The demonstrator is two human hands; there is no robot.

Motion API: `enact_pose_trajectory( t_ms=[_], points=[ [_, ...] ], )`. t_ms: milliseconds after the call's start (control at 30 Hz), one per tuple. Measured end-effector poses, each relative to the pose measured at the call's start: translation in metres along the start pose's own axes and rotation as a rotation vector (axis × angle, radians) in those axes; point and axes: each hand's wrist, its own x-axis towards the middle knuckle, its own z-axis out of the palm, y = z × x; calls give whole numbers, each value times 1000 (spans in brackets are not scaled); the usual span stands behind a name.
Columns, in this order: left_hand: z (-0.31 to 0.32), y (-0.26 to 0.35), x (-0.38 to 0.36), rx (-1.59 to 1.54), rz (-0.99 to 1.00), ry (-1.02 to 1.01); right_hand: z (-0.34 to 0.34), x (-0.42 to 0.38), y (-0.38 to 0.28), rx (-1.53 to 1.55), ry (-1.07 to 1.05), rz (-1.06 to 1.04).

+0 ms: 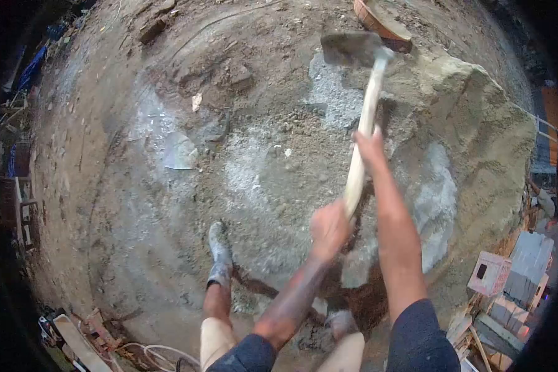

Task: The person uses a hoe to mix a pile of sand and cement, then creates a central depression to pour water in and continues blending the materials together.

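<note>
Both my hands grip the pale wooden handle of a hoe, whose broad dark metal blade is raised at the top of the view. My left hand is wrapped round the handle's near end. Farther up the shaft, my right hand closes round it too. Below the tool lies a patch of grey mortar or cement mix, with whitish powder on it. The blade looks slightly blurred and seems off the ground.
A large heap of sand rises on the right. A reddish-brown basin lies beyond the blade. My booted foot stands at the mix's near edge. Blocks and a pink crate sit at lower right. A hose curls at lower left.
</note>
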Motion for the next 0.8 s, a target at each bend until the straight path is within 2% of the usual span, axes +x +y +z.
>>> enact_pose_trajectory(
  t_ms=[67,100,167,233,267,333,367,400,433,467,500,533,567,600,633,667,700,733,767,800],
  points=[
    [47,-4,87,-7,57,141,3,69,27,-319,66,-114],
    [69,-4,112,41,15,106,2,102,57,-514,12,-131],
    [98,-24,100,83,-70,26,15,89,80,-821,-34,27],
    [93,-41,64,28,-60,-101,21,55,116,-881,10,30],
    [81,-33,51,129,-158,-299,21,41,127,-982,14,80],
    [71,-19,13,253,-83,-240,10,-5,103,-918,-60,169],
    [44,-1,-1,170,-123,-410,1,-27,93,-914,-100,196],
    [40,7,-24,128,-157,-431,-11,-49,95,-913,-141,221],
    [23,20,-51,76,-158,-432,-22,-76,112,-892,-114,131],
    [19,21,-85,94,-73,-356,-26,-112,108,-896,-121,226],
    [15,16,-125,25,-87,-407,-33,-161,101,-749,-167,274],
    [-13,23,-146,25,-198,-501,-30,-198,96,-661,-131,351],
    [-14,7,-183,9,-132,-492,-30,-234,90,-708,-112,350],
    [-30,-5,-255,57,-19,-406,-29,-301,74,-603,-169,500],
    [-43,0,-291,25,-122,-526,-37,-343,92,-475,-154,503],
    [-56,4,-327,6,-228,-642,-44,-398,146,-609,32,216],
    [-72,13,-359,-112,-219,-509,-41,-421,72,-375,-16,561],
    [-66,8,-354,-115,-218,-498,-48,-451,89,-468,-91,463],
    [-62,6,-354,-84,-193,-471,-49,-456,110,-380,-80,469],
    [-57,-4,-347,-46,-163,-438,-38,-448,93,-293,-70,475]
  ],
)
